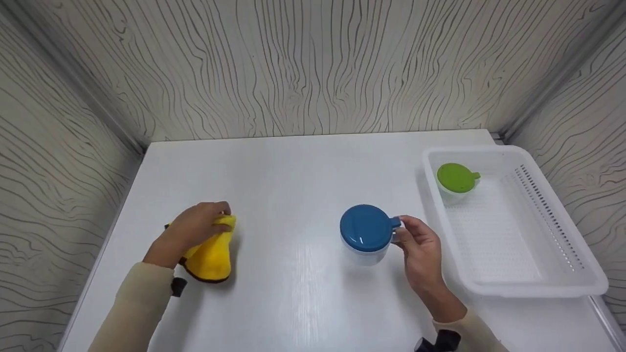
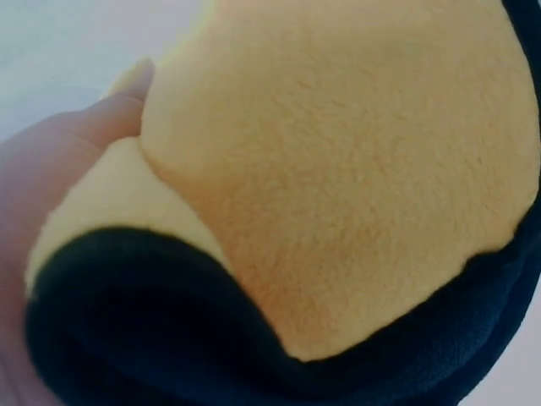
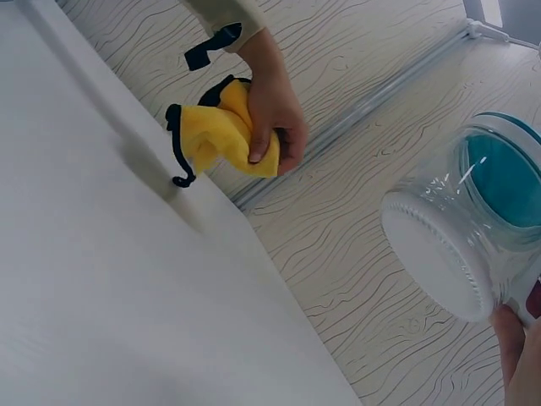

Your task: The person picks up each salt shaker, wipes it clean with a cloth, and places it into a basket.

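My left hand (image 1: 195,227) grips a yellow cloth (image 1: 212,256) with a dark edge, on the left of the table. Folds of the same cloth (image 2: 355,169) fill most of the left wrist view. On the right, the fingers and thumb of my right hand (image 1: 420,252) pinch the handle of a clear jar (image 1: 364,256) with a blue lid (image 1: 365,227). In the right wrist view the jar (image 3: 435,254) is tilted, its underside showing, and the cloth (image 3: 220,139) hangs from the left hand (image 3: 275,118) above the table.
A white plastic basket (image 1: 508,244) with slotted sides stands at the table's right edge. Inside its far left corner sits a small container with a green lid (image 1: 456,177). Wood-patterned panels (image 1: 313,68) enclose the white table (image 1: 293,176) at the back and both sides.
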### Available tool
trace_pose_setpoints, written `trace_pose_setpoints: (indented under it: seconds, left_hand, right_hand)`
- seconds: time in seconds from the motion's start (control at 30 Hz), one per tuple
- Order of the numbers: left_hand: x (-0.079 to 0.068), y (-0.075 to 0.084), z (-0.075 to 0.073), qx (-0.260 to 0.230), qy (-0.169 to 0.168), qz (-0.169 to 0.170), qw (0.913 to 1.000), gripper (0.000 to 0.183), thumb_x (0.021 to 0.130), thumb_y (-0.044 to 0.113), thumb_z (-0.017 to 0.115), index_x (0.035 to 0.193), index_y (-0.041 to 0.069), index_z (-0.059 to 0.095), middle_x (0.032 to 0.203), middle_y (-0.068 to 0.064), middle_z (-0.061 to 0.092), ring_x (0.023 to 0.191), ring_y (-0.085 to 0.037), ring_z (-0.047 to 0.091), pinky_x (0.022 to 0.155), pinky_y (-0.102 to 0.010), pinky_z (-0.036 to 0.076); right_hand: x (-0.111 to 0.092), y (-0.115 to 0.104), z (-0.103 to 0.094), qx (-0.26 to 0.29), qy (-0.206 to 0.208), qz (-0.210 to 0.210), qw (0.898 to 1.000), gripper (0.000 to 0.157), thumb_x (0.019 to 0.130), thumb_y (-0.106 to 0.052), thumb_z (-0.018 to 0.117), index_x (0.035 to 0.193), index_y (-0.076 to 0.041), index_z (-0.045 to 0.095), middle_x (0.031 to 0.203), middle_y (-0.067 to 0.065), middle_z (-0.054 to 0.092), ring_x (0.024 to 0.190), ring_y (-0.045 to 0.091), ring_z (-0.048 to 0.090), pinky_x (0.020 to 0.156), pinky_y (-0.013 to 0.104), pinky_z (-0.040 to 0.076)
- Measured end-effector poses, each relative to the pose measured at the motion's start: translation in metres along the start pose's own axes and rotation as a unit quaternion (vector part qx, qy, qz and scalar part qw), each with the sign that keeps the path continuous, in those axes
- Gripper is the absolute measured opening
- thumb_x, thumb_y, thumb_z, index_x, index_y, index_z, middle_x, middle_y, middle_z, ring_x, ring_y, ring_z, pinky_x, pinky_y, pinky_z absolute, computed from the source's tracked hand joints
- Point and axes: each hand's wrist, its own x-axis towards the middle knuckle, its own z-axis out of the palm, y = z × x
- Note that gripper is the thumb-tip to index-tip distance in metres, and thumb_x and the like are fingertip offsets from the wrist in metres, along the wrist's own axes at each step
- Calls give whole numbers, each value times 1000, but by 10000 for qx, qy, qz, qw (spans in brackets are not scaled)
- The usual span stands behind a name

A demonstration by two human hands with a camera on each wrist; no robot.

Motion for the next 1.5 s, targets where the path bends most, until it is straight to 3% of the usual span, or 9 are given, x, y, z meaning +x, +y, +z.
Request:
trace_pose_setpoints:
  seconds: [0.27, 0.43, 0.63, 0.77, 1.13, 1.37, 1.5]
  left_hand:
    - [-36, -68, 24, -650, 195, -867, 9939, 24, 99, 28, 69, 116, 13, 61, 109, -8, 66, 91, -26, 57, 85, -50, 51]
    - [-54, -91, 47, -568, 594, -1208, 9893, 27, 99, 26, 69, 117, 8, 60, 108, -14, 67, 86, -26, 56, 80, -50, 52]
    - [-61, -94, 87, -240, 1432, -1387, 9796, 34, 101, 24, 65, 124, 0, 58, 112, -19, 68, 85, -27, 60, 83, -52, 54]
    - [-63, -94, 102, -129, 1873, -1446, 9715, 35, 102, 22, 63, 126, -3, 57, 115, -24, 67, 89, -31, 61, 87, -55, 54]
    - [-62, -94, 109, 7, 2241, -1351, 9652, 36, 103, 23, 59, 126, -5, 56, 111, -25, 66, 86, -32, 58, 84, -55, 55]
    - [-62, -96, 113, 50, 2348, -1277, 9636, 35, 104, 23, 57, 125, -5, 57, 112, -25, 66, 89, -33, 60, 85, -56, 55]
    - [-63, -98, 114, 41, 2345, -1350, 9627, 34, 105, 24, 56, 125, -4, 57, 111, -24, 66, 88, -33, 60, 85, -56, 55]
  right_hand:
    - [0, 0, -5, -2, 25, 75, 10000, 15, 101, 0, 59, 111, -5, 70, 98, 1, 72, 84, 12, 71, 86, 28, 58]
    - [1, 0, -8, -92, 101, 166, 9998, 16, 102, 0, 58, 111, -5, 70, 97, 0, 72, 82, 12, 71, 86, 28, 58]
    - [3, -1, -10, -46, 62, 242, 9997, 17, 102, 0, 58, 111, -10, 70, 97, -1, 73, 82, 11, 70, 85, 27, 58]
    - [6, -3, -13, -126, 24, 232, 9996, 16, 102, -3, 59, 112, -8, 70, 98, -1, 73, 84, 11, 71, 87, 27, 58]
    - [18, -19, -28, 93, 210, 387, 9990, 16, 102, -4, 60, 110, -10, 71, 98, 0, 74, 83, 12, 71, 86, 27, 58]
    - [33, -36, -49, 334, 355, 535, 9974, 14, 101, -7, 62, 109, -11, 72, 97, 1, 74, 85, 12, 70, 84, 25, 58]
    - [41, -42, -66, 453, 313, 332, 9979, 15, 103, -5, 58, 111, -8, 72, 95, 2, 73, 85, 12, 69, 83, 25, 58]
